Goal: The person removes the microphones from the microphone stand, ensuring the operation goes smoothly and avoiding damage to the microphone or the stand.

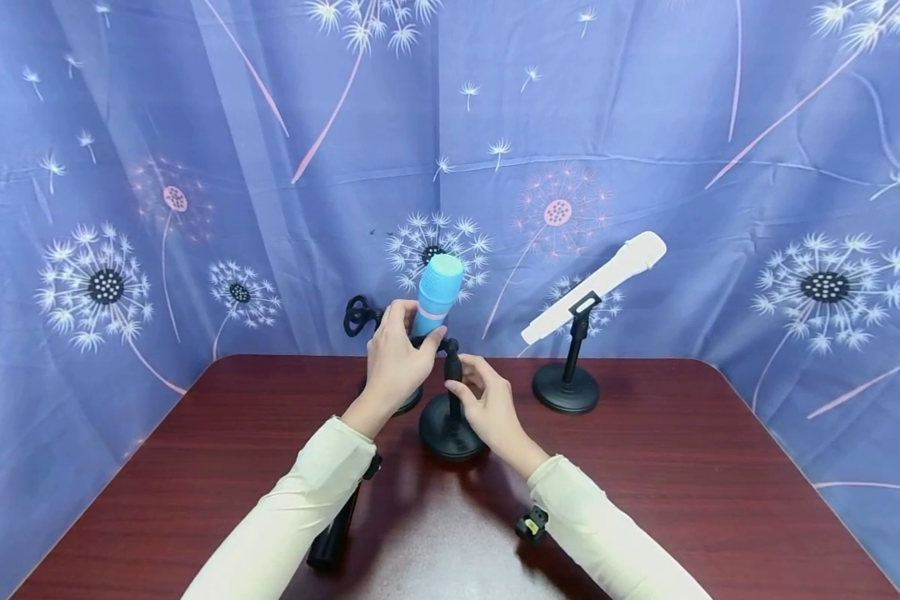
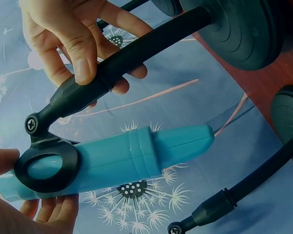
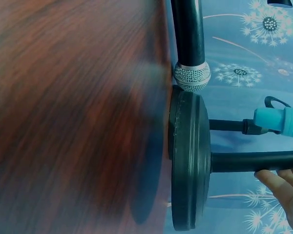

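Note:
My left hand (image 1: 396, 360) grips a blue microphone (image 1: 441, 282), tilted with its grille end up. The microphone passes through the black ring clip (image 2: 71, 168) of a desk stand (image 1: 450, 437). In the left wrist view, the handle end (image 2: 183, 146) sticks out past the clip. My right hand (image 1: 492, 406) pinches the stand's upright just below the clip joint, thumb on the near side. The round base (image 3: 190, 161) of this stand rests on the table. Fingers of the left hand partly cover the clip in the head view.
A second black stand with a bare clip (image 1: 358, 317) is behind my left hand. To the right, a white microphone (image 1: 596, 285) sits in another stand (image 1: 566, 387). A black microphone (image 1: 333, 533) lies on the table (image 1: 682, 475), partly behind the left forearm. Patterned curtain (image 1: 270, 125) hangs behind.

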`<state>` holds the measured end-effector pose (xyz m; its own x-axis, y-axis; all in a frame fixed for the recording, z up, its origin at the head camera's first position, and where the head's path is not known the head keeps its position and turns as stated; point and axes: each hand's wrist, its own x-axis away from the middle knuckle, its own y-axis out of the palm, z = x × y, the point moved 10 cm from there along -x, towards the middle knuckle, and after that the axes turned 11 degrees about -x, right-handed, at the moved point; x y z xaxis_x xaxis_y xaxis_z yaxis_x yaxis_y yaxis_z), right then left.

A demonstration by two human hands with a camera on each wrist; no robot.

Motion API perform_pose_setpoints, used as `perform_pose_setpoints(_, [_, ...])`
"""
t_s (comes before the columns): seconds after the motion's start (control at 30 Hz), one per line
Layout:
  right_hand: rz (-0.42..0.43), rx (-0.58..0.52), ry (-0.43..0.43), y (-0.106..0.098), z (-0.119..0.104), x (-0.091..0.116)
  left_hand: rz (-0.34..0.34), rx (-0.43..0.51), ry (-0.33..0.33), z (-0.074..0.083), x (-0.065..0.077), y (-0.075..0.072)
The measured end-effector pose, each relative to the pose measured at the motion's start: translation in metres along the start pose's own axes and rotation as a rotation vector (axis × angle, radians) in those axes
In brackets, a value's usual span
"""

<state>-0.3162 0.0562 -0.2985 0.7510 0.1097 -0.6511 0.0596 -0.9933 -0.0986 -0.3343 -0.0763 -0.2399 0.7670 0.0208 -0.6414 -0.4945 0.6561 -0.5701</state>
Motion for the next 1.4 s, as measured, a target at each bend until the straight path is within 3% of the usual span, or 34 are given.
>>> perform_pose_setpoints(0.2, [0.003, 0.017, -0.041, -0.001, -0.001, 0.0, -0.012, 0.001, 0.016, 0.002, 0.0, -0.001])
perform_pose_setpoints(0.53, [0.001, 0.025, -0.002, -0.005, 0.041, 0.001, -0.009, -0.005, 0.037, 0.004, 0.001, -0.002])
perform_pose_setpoints(1.4, [-0.025, 0.006, -0.013, -0.006, 0.043, 0.002, -0.044, 0.019, -0.009, -0.002, 0.001, -0.001])
